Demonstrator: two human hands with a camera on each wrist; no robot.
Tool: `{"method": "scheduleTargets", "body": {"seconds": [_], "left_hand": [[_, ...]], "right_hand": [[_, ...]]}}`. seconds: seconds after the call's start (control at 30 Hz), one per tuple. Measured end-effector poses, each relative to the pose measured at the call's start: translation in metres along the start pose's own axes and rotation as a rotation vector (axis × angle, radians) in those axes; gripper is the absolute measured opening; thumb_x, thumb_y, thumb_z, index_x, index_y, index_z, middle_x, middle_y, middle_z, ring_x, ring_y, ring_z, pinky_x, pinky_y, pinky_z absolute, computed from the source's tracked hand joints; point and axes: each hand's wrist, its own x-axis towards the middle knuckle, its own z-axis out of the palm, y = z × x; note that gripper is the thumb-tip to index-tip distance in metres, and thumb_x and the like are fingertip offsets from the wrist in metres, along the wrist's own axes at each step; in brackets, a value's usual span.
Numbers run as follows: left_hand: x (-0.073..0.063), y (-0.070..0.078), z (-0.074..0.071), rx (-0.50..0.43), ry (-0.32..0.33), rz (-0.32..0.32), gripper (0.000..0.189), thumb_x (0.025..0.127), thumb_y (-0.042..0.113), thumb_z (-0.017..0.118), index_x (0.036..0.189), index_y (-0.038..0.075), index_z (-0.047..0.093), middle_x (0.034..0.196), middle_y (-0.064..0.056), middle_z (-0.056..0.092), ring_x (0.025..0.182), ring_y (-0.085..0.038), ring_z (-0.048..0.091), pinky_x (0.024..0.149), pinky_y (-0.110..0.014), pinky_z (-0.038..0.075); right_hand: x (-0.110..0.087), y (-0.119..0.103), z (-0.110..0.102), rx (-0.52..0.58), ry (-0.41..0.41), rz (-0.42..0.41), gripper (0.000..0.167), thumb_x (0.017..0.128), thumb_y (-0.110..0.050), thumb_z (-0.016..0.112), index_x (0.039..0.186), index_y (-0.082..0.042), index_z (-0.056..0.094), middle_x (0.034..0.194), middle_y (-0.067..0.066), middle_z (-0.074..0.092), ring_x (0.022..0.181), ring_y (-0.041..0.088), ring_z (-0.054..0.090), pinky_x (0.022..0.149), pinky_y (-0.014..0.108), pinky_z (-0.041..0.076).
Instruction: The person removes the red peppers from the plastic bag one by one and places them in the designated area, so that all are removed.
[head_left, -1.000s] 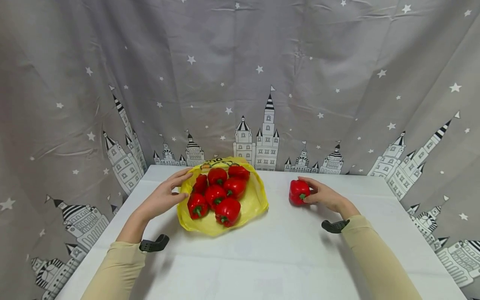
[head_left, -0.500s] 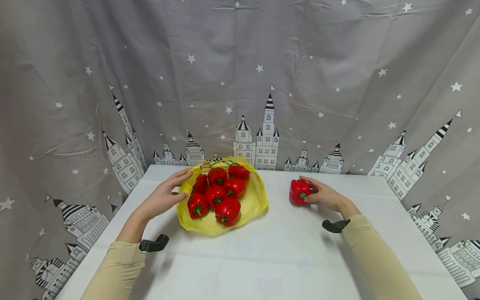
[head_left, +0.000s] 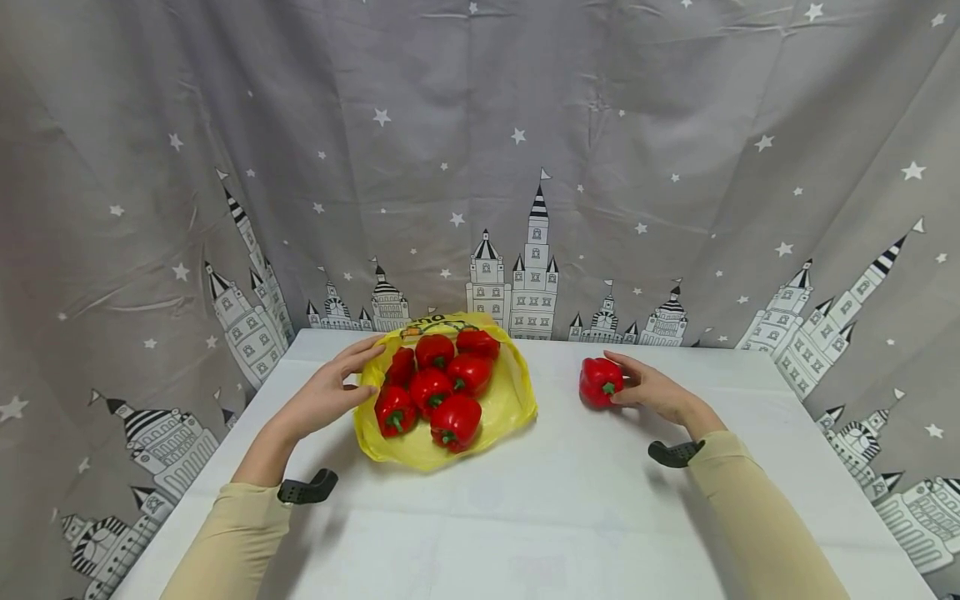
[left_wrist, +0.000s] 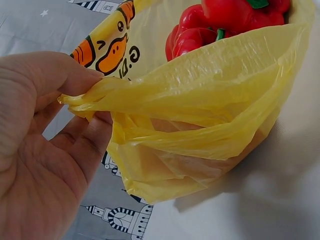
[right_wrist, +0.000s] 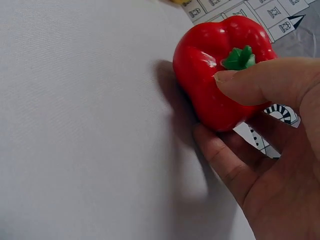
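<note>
Firstly, at the lower edge of the head view, two beige sleeves [head_left: 232,542] extend over the white tabletop [head_left: 517,521]. Left of centre, the left hand [head_left: 330,392] pinches the rim of a yellow bag [head_left: 506,408] between thumb and fingers; the film is thin and slack, so this grip apparently serves to hold the mouth spread. Right of centre, the right hand [head_left: 660,395] grasps a red pepper [head_left: 596,379], thumb beside its green stem [right_wrist: 240,58], fingers [right_wrist: 225,155] opposite, a hold suited to a smooth, rounded body. Whether its base bears on the tabletop cannot be confirmed. Seven further peppers [head_left: 456,422] lie bunched inside the bag, presumably contained by its raised walls. Beyond, a grey castle-print curtain [head_left: 480,117] fills the upper frame.
</note>
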Motion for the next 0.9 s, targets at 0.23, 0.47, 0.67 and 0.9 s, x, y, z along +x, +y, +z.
{"method": "scheduleTargets", "body": {"seconds": [0.23, 0.47, 0.67, 0.9], "left_hand": [[0.0, -0.001, -0.001, 0.002, 0.002, -0.004, 0.064, 0.098, 0.012, 0.065, 0.158, 0.013, 0.041, 0.169, 0.002, 0.021, 0.143, -0.038, 0.036, 0.108, -0.062, 0.041], [0.001, -0.002, -0.001, 0.012, 0.0, 0.002, 0.064, 0.098, 0.012, 0.065, 0.158, 0.012, 0.041, 0.169, 0.001, 0.021, 0.141, -0.039, 0.037, 0.107, -0.062, 0.042], [0.002, -0.003, -0.001, 0.019, 0.001, -0.003, 0.064, 0.098, 0.011, 0.064, 0.158, 0.012, 0.042, 0.168, 0.004, 0.021, 0.143, -0.038, 0.036, 0.107, -0.06, 0.042], [0.001, -0.003, 0.0, 0.008, 0.006, -0.001, 0.064, 0.098, 0.01, 0.064, 0.158, 0.01, 0.041, 0.169, 0.001, 0.021, 0.142, -0.039, 0.036, 0.107, -0.062, 0.041]], "right_hand": [[-0.013, -0.002, -0.008, -0.039, 0.006, -0.02, 0.088, 0.091, -0.005, 0.069, 0.164, -0.012, 0.021, 0.162, 0.027, 0.026, 0.145, 0.05, 0.03, 0.108, 0.057, 0.044], [-0.027, -0.007, -0.018, -0.042, 0.061, -0.043, 0.081, 0.095, -0.006, 0.064, 0.163, -0.008, 0.021, 0.161, 0.028, 0.028, 0.14, 0.049, 0.04, 0.103, 0.049, 0.051], [-0.035, -0.018, -0.024, -0.042, 0.189, -0.086, 0.076, 0.099, -0.01, 0.063, 0.162, -0.005, 0.023, 0.158, 0.03, 0.033, 0.14, 0.048, 0.041, 0.096, 0.034, 0.055], [-0.04, -0.039, -0.016, -0.062, 0.248, -0.11, 0.074, 0.101, -0.011, 0.06, 0.164, -0.008, 0.022, 0.159, 0.026, 0.034, 0.139, 0.047, 0.042, 0.104, 0.049, 0.049]]}}
